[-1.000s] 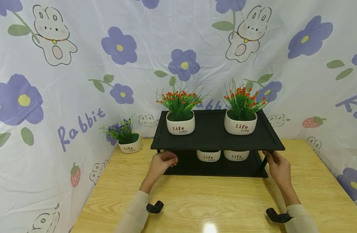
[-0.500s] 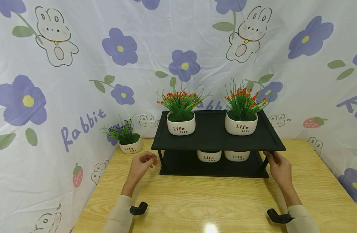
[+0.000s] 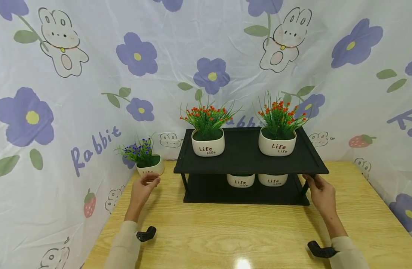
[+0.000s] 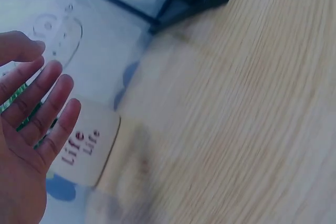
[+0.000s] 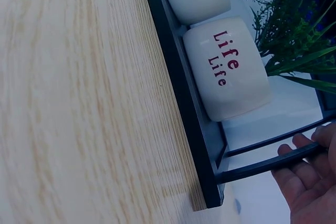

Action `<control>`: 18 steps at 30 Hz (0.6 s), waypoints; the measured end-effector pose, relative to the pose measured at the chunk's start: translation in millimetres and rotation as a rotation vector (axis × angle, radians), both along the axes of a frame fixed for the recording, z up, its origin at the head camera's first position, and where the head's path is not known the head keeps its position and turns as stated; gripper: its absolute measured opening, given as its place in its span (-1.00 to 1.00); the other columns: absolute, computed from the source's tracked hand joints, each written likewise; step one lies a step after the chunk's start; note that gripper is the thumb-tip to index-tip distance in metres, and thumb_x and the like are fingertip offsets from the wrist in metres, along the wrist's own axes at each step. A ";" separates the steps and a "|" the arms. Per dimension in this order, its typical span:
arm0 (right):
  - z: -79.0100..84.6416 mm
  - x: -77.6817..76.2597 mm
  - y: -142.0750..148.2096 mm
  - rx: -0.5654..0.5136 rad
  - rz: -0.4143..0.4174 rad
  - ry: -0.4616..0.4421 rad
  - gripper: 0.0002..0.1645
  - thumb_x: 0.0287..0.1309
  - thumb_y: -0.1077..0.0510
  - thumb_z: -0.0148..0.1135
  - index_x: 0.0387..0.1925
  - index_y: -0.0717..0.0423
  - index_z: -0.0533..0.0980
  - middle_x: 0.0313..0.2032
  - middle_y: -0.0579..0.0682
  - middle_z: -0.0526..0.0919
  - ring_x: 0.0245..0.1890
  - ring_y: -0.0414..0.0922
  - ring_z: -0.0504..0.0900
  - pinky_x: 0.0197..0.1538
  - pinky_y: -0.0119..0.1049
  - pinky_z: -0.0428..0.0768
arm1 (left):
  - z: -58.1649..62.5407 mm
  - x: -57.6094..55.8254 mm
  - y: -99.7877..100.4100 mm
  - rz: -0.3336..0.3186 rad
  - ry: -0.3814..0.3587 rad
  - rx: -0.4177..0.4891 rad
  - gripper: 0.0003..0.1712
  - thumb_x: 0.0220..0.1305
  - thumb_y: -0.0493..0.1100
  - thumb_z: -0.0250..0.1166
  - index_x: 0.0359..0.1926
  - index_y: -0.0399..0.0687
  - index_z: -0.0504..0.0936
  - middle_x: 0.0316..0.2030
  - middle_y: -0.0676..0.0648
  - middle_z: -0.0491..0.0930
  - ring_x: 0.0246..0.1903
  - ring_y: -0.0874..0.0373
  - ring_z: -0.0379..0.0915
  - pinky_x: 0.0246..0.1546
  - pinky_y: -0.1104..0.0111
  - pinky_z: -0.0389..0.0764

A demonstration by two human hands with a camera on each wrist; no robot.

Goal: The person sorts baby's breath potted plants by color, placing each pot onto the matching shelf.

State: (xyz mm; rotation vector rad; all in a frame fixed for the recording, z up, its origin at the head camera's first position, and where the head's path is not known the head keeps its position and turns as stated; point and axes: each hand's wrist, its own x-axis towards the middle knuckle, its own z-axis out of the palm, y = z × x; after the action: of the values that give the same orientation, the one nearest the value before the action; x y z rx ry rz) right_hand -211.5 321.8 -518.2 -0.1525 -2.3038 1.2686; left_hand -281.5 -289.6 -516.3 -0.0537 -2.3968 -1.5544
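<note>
A white pot with blue flowers (image 3: 150,160) stands on the table left of the black two-tier rack (image 3: 241,160). My left hand (image 3: 142,189) is just in front of this pot, partly covering its lower front. The left wrist view shows its fingers (image 4: 52,90) spread loosely, nothing held. My right hand (image 3: 322,194) grips the rack's front right post (image 5: 262,166), thumb and fingers around it. Two pots with red flowers, a left one (image 3: 208,145) and a right one (image 3: 277,144), stand on the top tier. Two white pots (image 3: 240,181) (image 5: 228,69) sit on the lower tier, their tops hidden in the head view.
The wooden table (image 3: 219,231) reaches to a patterned cloth backdrop (image 3: 179,48) behind and at both sides. The rack's top tier overhangs the lower pots, and thin posts (image 3: 185,183) stand at its corners.
My left hand has moved left, from the rack's front left post to the blue-flowered pot. My right hand stays on its post, and the rack and pots have not moved.
</note>
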 end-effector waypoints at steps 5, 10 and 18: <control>-0.2 -0.7 0.4 -0.002 0.000 0.005 -0.54 0.66 0.07 0.06 0.26 0.31 0.64 0.10 0.34 0.75 -0.13 -0.85 0.43 -0.03 -0.88 0.37 | -5.4 -6.0 -14.2 0.038 -0.001 0.007 -0.59 0.47 -0.16 0.42 0.18 -0.33 0.66 -0.11 0.00 0.75 -0.22 0.49 0.61 -0.17 0.49 0.73; -0.1 -0.4 0.7 -0.007 0.003 -0.001 -0.54 0.66 0.07 0.07 0.26 0.31 0.63 0.11 0.35 0.74 -0.13 -0.85 0.43 -0.05 -0.88 0.39 | -7.5 -9.2 -23.6 0.101 -0.003 -0.012 -0.44 0.46 -0.12 0.43 0.34 -0.28 0.55 0.12 -0.24 0.66 0.01 0.24 0.58 -0.15 0.71 0.53; -0.2 0.3 0.9 -0.004 -0.003 -0.020 -0.52 0.67 0.04 0.05 0.28 0.29 0.62 0.12 0.35 0.74 -0.13 -0.86 0.41 -0.06 -0.88 0.38 | -10.3 -18.7 -33.9 0.201 -0.043 0.003 -0.16 0.44 -0.10 0.44 0.55 -0.26 0.25 0.42 -0.31 0.32 0.41 -0.24 0.29 0.20 0.39 0.45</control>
State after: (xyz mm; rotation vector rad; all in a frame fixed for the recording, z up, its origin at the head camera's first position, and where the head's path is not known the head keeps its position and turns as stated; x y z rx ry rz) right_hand -211.2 322.6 -518.4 -0.1707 -2.3173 1.2761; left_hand -300.2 -323.5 -526.6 0.2162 -2.3491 -1.4807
